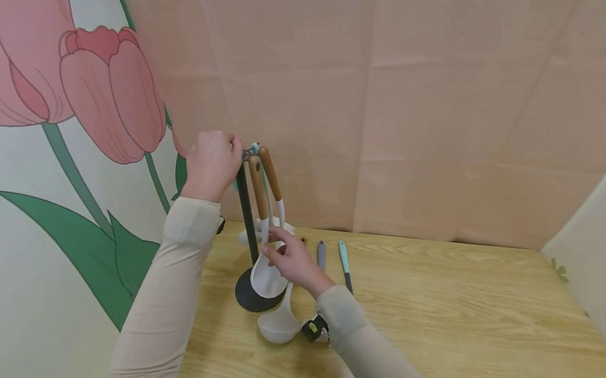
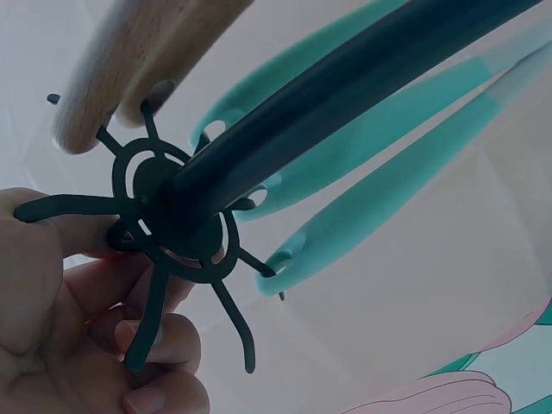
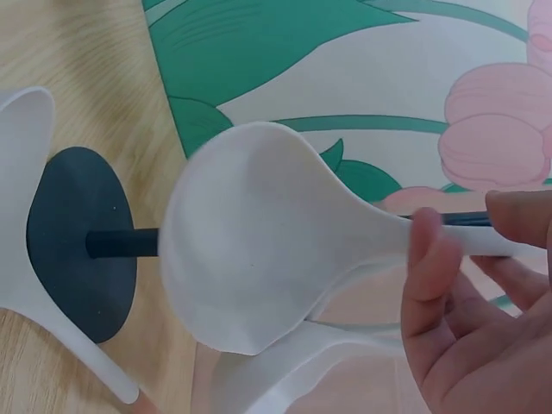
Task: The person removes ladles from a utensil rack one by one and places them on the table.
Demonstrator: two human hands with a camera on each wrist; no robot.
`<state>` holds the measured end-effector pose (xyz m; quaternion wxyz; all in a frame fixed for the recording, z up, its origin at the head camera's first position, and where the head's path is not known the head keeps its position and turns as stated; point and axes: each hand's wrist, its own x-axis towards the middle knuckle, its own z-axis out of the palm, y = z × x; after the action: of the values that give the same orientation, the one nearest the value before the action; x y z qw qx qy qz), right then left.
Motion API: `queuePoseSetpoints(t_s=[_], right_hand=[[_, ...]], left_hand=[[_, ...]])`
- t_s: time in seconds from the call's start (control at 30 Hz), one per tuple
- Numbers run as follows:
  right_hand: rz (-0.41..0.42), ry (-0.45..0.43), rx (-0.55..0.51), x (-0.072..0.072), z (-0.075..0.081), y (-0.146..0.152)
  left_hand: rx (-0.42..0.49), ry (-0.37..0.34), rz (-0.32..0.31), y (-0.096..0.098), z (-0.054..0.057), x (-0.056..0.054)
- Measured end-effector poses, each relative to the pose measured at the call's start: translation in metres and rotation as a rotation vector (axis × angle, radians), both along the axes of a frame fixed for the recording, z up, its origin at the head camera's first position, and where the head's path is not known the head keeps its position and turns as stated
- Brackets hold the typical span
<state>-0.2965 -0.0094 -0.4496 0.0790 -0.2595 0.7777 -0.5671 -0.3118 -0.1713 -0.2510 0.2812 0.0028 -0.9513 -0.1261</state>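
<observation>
A dark utensil stand (image 1: 246, 211) with a round base is on the table at the left. In the left wrist view, its hooked top (image 2: 155, 194) carries two wooden handles (image 2: 95, 95) and several teal handles (image 2: 379, 190). My left hand (image 1: 213, 161) grips this top from the side, with curled fingers (image 2: 168, 341) behind the hooks. Lower down, my right hand (image 1: 299, 263) pinches the white neck of a wooden-handled ladle (image 3: 250, 241), whose bowl hangs just above the stand's base. Behind it, another white utensil (image 3: 293, 371) hangs partly hidden.
Another white ladle (image 1: 278, 328) lies on the table (image 1: 458, 320) in front of the stand. Right of it are a grey-purple handle (image 1: 321, 254) and a teal-handled utensil (image 1: 344, 257), partly behind the right arm. A tulip-printed wall (image 1: 102, 90) stands close on the left.
</observation>
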Motion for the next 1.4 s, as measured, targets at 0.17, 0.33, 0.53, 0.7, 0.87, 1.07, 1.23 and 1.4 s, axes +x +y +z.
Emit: queuePoseSetpoints(t_s=[0.17,0.33,0.53,0.7,0.87,1.07,1.23,1.4], right_hand=[[0.011,0.009,0.009,0.000,-0.004,0.000],[-0.035,-0.011,-0.029,-0.001,-0.004,0.000],[-0.119,-0.034,-0.066,-0.006,-0.003,0.000],[-0.118,-0.060,-0.071,-0.010,-0.003,0.002],[-0.092,-0.070,-0.067,-0.011,-0.003,0.002],[-0.084,-0.061,-0.052,-0.013,-0.005,0.000],[-0.085,-0.055,-0.036,-0.013,-0.007,-0.002],[-0.073,-0.037,-0.046,-0.013,-0.005,-0.003]], left_hand=[[-0.001,-0.004,0.002,0.001,0.000,0.000],[0.003,-0.011,0.003,0.002,0.001,-0.001],[-0.006,-0.012,0.007,0.003,0.001,-0.001],[-0.019,-0.014,0.013,0.003,0.001,-0.002],[-0.021,-0.021,0.018,0.003,0.002,-0.002],[-0.025,-0.017,0.016,0.003,0.001,-0.002],[-0.029,-0.008,0.015,0.003,0.000,-0.002],[-0.030,-0.003,0.015,0.002,0.000,-0.001]])
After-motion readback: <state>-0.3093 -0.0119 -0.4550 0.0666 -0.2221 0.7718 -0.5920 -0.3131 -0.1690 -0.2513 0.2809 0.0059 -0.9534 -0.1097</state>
